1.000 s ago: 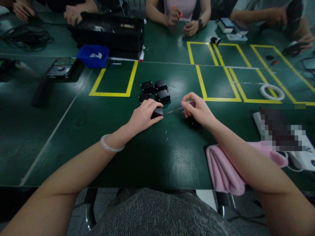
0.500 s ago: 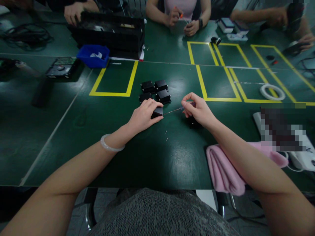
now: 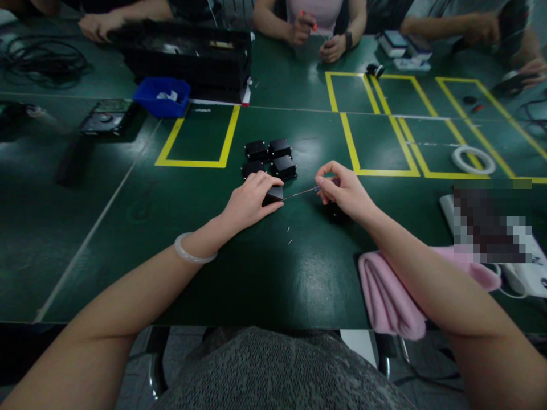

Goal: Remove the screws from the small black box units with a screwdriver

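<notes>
A small black box (image 3: 274, 195) lies under my left hand (image 3: 253, 198), held between its thumb and fingers against the green table. My right hand (image 3: 335, 187) pinches the handle of a screwdriver (image 3: 301, 193), whose thin shaft points left and whose tip meets the right side of that box. Several similar black boxes (image 3: 284, 166) stand in a cluster just beyond my left hand. Two tiny screws (image 3: 289, 242) lie on the table nearer to me. Another dark piece (image 3: 337, 214) is partly hidden beneath my right hand.
A pink cloth (image 3: 391, 293) lies under my right forearm, near a white power strip (image 3: 530, 267). Farther off are a tape roll (image 3: 473, 160), a blue bin (image 3: 161, 98), a hard drive (image 3: 106, 118) and a large black case (image 3: 192, 62). Other people's hands work across the table.
Another person's hand at the far left has moved left along the large black case. My hands, the box and the screwdriver look almost unchanged.
</notes>
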`<action>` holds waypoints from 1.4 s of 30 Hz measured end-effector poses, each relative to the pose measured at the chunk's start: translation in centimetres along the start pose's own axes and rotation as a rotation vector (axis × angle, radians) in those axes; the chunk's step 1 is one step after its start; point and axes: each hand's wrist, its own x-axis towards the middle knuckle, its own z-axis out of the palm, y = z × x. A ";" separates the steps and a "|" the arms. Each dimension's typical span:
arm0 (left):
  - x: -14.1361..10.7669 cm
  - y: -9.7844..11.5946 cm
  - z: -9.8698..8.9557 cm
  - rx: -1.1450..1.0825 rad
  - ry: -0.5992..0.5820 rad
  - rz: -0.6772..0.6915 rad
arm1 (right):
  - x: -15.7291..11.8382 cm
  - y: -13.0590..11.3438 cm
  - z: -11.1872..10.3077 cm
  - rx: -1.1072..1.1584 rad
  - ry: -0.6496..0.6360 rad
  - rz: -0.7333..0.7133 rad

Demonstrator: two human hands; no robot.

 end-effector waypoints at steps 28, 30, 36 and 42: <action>0.0 -0.1 0.1 -0.003 0.011 0.014 | 0.1 0.1 -0.1 -0.002 -0.014 -0.017; 0.0 -0.1 0.1 -0.005 0.010 0.012 | 0.1 0.0 -0.1 -0.002 -0.016 -0.039; 0.0 -0.1 0.0 -0.011 0.002 0.009 | 0.0 -0.1 0.0 0.010 0.005 -0.009; 0.0 0.0 0.0 -0.014 0.005 0.004 | 0.0 -0.1 0.0 0.003 -0.009 -0.020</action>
